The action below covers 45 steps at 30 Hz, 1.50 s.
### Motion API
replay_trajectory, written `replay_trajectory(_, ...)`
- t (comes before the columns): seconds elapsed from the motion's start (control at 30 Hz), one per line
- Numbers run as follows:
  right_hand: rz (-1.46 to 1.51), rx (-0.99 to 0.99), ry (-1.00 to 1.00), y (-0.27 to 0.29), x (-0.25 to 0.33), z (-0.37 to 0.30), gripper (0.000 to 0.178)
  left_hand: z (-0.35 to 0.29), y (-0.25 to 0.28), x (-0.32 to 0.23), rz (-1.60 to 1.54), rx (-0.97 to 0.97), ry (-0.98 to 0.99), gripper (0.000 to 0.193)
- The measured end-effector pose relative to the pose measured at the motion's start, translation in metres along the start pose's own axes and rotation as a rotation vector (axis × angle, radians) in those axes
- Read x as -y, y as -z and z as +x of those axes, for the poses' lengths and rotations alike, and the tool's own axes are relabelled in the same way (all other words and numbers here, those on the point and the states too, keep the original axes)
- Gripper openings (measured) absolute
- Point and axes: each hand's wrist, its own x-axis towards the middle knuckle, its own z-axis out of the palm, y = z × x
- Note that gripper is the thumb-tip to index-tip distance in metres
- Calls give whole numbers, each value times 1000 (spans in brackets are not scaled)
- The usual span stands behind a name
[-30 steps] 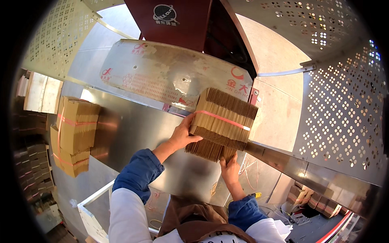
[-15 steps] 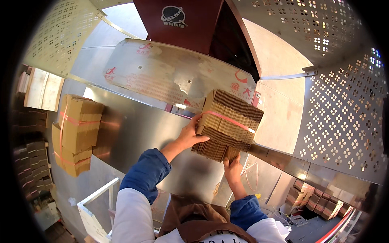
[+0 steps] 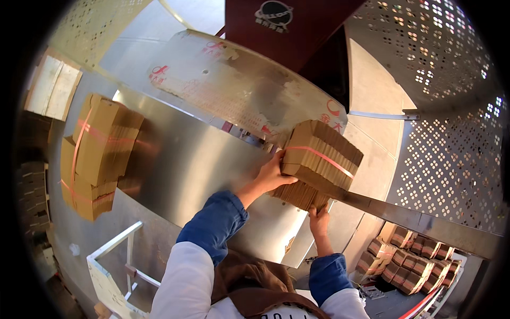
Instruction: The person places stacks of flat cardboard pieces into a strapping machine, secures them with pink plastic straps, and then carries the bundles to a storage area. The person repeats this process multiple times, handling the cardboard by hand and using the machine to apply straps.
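Note:
On the steel worktable (image 3: 191,159) stands a bundle of folded cardboard (image 3: 324,151), packed on edge, a pink strap across its upper layer. My left hand (image 3: 273,173) grips the bundle's left side, with the thumb along its near lower edge. Below the strapped layer, more brown cardboard (image 3: 297,195) juts out toward me. My right hand (image 3: 320,218) is closed on the near right corner of that lower cardboard; its fingertips are partly hidden underneath.
At the table's left end stand strapped cardboard bundles (image 3: 101,143). Behind the table are a metal plate (image 3: 228,69) and a dark red machine housing (image 3: 313,26). A metal rail (image 3: 414,215) runs off to the right, near a perforated panel (image 3: 451,165). More bundles (image 3: 409,260) lie lower right; a white frame (image 3: 109,263) stands lower left.
The whole view has shifted and tilted, so the bundle and both hands appear farther right. Both hands keep their hold on the cardboard. More of the lower right bundles shows.

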Motion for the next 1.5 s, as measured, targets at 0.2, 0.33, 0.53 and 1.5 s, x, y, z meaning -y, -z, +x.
replay_trajectory(0.2, 163, 25, 3, 2, 17, -4, 43, -2, -2, 11, -85, -33, -76, 101)
replay_trajectory(0.33, 98, 120, 32, 15, 9, -4, 44, -28, -4, 16, -82, -122, -82, 102)
replay_trajectory(0.53, -231, 206, 225, -24, 15, -45, 51, -127, 46, 32, -119, -308, 36, 93)
replay_trajectory(1.5, -148, 1251, 413, -81, 6, -152, 27, -723, -281, 229, -743, -1186, 913, 42)
